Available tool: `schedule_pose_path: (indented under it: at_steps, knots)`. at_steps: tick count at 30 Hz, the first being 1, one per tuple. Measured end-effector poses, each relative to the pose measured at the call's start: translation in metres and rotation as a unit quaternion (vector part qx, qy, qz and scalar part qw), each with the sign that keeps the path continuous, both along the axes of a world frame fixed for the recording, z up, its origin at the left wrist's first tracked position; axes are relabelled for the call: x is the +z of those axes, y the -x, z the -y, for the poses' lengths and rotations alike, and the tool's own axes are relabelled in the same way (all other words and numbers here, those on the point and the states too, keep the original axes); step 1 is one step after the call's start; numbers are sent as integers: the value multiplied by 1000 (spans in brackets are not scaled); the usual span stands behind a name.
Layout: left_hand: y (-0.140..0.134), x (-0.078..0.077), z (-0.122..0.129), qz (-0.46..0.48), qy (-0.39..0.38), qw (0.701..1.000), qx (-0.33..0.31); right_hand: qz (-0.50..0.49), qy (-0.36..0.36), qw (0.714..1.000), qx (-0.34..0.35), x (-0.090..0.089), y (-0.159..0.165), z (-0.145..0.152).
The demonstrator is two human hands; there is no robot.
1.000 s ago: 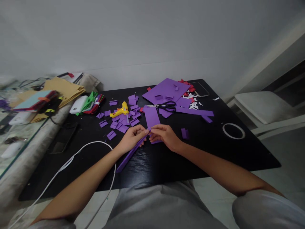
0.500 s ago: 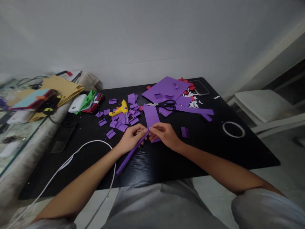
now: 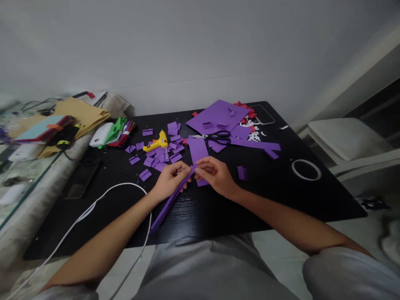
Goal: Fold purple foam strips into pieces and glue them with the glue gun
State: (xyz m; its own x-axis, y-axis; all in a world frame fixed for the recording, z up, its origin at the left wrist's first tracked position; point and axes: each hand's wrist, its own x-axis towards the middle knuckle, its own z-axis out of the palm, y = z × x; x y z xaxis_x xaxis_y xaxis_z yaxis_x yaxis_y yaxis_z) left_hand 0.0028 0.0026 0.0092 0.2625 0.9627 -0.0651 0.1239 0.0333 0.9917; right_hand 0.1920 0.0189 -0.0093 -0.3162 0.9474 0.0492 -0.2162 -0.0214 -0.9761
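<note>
A long folded purple paper strip [image 3: 168, 206] slants from the table's front edge up to my fingers. My left hand [image 3: 173, 177] is closed around its upper part, thumb on top. At the strip's top end, my right hand [image 3: 214, 173] pinches with thumb and forefinger. Under the right hand lies a flat purple paper piece [image 3: 199, 150]. Black-handled scissors [image 3: 215, 136] rest just beyond it, blades pointing left. To the left, a yellow glue gun [image 3: 158, 142] lies among several small folded purple pieces [image 3: 145, 175].
A large purple sheet [image 3: 215, 114] lies at the back over red and white scraps [image 3: 254, 135]. A white ring [image 3: 306, 169] sits at right. A white cable [image 3: 103, 196] crosses the left side, near a dark phone [image 3: 83, 179]. Coloured paper bundles [image 3: 120, 133] stand back left.
The lower end of the strip has swung slightly left and toward me, its folds showing a little wider. Both hands have shifted only slightly, still at the strip's upper end.
</note>
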Motion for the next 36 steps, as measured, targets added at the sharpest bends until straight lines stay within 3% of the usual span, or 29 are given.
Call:
schedule_pose_path:
  at_steps: [19,30,36]
  knots:
    - [1,1,0,22,-14,1000,1,-20,-8,1000,7,3,0,4]
    - [1,3,0,82,37,996,-1,44,-86,995,-17,-5,-2,3]
    - [4,2,-4,81,22,996,-4,57,-122,990,-32,-6,-3,2]
